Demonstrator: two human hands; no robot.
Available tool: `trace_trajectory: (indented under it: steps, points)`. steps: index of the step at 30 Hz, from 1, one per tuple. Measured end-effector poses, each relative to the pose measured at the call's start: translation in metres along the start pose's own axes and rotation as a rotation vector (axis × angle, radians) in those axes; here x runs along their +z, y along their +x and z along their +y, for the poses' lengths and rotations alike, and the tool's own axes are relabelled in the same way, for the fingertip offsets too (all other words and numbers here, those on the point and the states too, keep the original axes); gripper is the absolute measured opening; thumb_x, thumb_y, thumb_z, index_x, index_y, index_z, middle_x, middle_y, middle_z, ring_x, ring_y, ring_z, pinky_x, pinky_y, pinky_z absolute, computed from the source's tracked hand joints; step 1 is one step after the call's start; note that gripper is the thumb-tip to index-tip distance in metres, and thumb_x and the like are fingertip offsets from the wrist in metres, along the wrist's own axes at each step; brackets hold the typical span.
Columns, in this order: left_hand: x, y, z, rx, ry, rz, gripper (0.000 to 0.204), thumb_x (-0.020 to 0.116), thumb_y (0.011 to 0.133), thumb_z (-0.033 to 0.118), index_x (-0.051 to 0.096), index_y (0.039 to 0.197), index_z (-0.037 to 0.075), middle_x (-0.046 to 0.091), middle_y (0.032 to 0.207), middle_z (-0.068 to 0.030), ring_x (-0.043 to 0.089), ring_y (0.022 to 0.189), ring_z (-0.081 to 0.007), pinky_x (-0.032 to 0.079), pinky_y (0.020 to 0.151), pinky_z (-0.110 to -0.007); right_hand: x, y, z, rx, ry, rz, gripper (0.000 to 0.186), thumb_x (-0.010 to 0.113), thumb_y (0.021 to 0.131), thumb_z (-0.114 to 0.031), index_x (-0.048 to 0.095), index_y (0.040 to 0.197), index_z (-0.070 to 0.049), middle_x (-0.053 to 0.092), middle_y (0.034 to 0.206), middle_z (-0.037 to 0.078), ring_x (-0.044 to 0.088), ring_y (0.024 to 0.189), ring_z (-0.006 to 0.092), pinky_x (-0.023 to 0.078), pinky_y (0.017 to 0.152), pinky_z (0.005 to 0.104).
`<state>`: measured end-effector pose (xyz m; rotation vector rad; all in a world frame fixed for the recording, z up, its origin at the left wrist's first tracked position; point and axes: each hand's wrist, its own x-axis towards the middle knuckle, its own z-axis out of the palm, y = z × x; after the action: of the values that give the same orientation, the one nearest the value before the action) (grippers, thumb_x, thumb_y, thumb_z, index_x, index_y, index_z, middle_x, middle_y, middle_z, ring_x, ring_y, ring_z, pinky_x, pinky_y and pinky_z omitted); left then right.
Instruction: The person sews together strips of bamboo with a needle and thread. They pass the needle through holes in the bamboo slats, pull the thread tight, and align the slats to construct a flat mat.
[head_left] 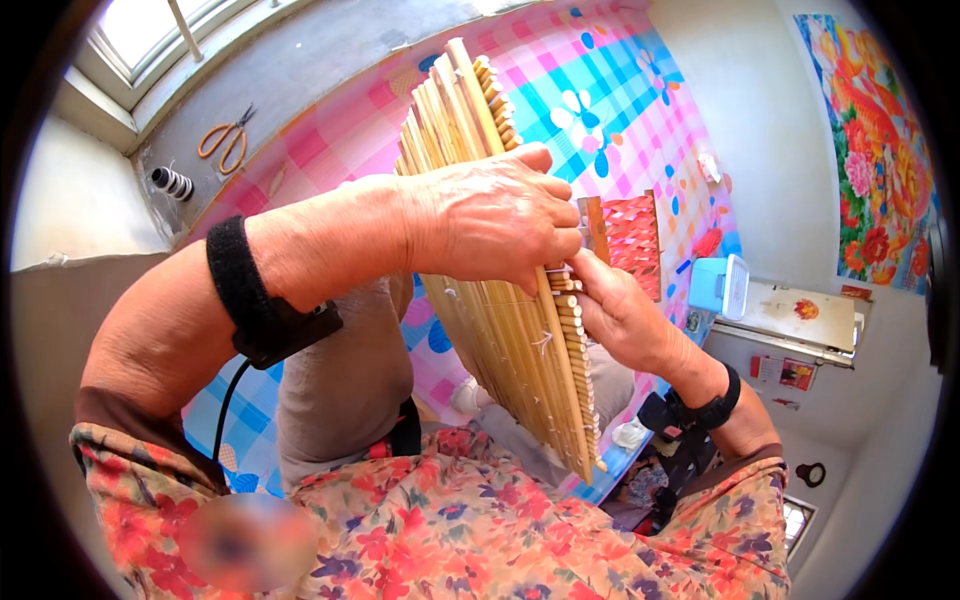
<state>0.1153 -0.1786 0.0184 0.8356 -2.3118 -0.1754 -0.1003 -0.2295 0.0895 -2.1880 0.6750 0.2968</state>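
Observation:
A panel of pale yellow plant stalks (490,340), laid side by side and tied with white thread, stands tilted on edge in front of me. One longer stalk (565,375) runs along its right edge, beside a row of cut stalk ends. Over the upper part of this edge my left hand (495,215) is closed, its fingers curled round the long stalk. My right hand (630,310) grips the same edge from the right, thumb and fingers closed on the stalk ends, close to the left fingertips. Anything small between the fingers is hidden.
Orange-handled scissors (228,140) and a thread spool (172,183) lie on the grey sill at the left. Beyond the panel spreads a pink and blue checked cover (545,50). A red woven piece (632,240) and a light blue plastic container (716,287) are to the right.

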Motion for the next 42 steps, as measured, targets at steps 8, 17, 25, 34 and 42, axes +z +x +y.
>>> trace_trajectory:
  steps: [8, 17, 25, 34, 42]
  points:
    - [-0.004, 0.017, 0.009, 0.034, -0.013, -0.082, 0.032, 0.076, 0.072, 0.033, 0.055, 0.082, 0.012, 0.054, 0.08, -0.002, 0.057, 0.084, -0.021, 0.04, 0.085, -0.037, -0.013, -0.038, -0.003, -0.303, -0.547, 0.442, 0.03, 0.061, 0.089, -0.006, 0.056, 0.119, -0.003, 0.064, 0.098, 0.016, 0.065, 0.089, 0.0347, 0.053, 0.073, 0.0424]
    - [-0.034, 0.066, 0.049, -0.051, 0.181, -0.054, 0.029, 0.076, 0.073, 0.031, 0.06, 0.081, 0.008, 0.06, 0.08, -0.0069, 0.061, 0.081, -0.0281, 0.048, 0.074, -0.039, 0.017, -0.147, -0.04, -0.334, -0.739, 0.699, 0.014, 0.067, 0.078, -0.005, 0.061, 0.09, -0.006, 0.056, 0.081, 0.007, 0.061, 0.074, 0.0242, 0.051, 0.064, 0.035]
    - [-0.066, 0.108, 0.103, -0.36, 0.203, 0.009, 0.031, 0.076, 0.077, 0.029, 0.064, 0.087, 0.002, 0.065, 0.082, -0.0147, 0.063, 0.078, -0.0349, 0.048, 0.07, -0.043, 0.019, -0.154, -0.019, -0.432, -0.963, 0.994, 0.018, 0.06, 0.071, -0.009, 0.056, 0.088, -0.004, 0.05, 0.079, 0.008, 0.057, 0.075, 0.0236, 0.051, 0.066, 0.0347]
    - [-0.08, 0.112, 0.141, -0.699, 0.133, 0.085, 0.04, 0.071, 0.081, 0.042, 0.065, 0.085, 0.003, 0.064, 0.077, -0.0153, 0.063, 0.075, -0.0336, 0.047, 0.069, -0.043, -0.001, -0.132, -0.026, -0.573, -0.922, 1.167, 0.015, 0.059, 0.075, -0.009, 0.056, 0.089, -0.004, 0.052, 0.081, 0.009, 0.059, 0.079, 0.0252, 0.051, 0.068, 0.0349]
    - [-0.07, 0.104, 0.15, -0.746, 0.081, 0.166, 0.041, 0.073, 0.08, 0.04, 0.066, 0.086, 0.001, 0.061, 0.067, -0.0146, 0.058, 0.061, -0.0255, 0.045, 0.061, -0.038, -0.003, -0.116, -0.03, -0.686, -0.976, 1.212, 0.017, 0.061, 0.076, -0.01, 0.057, 0.091, -0.004, 0.052, 0.08, 0.007, 0.059, 0.078, 0.0242, 0.051, 0.068, 0.0357]
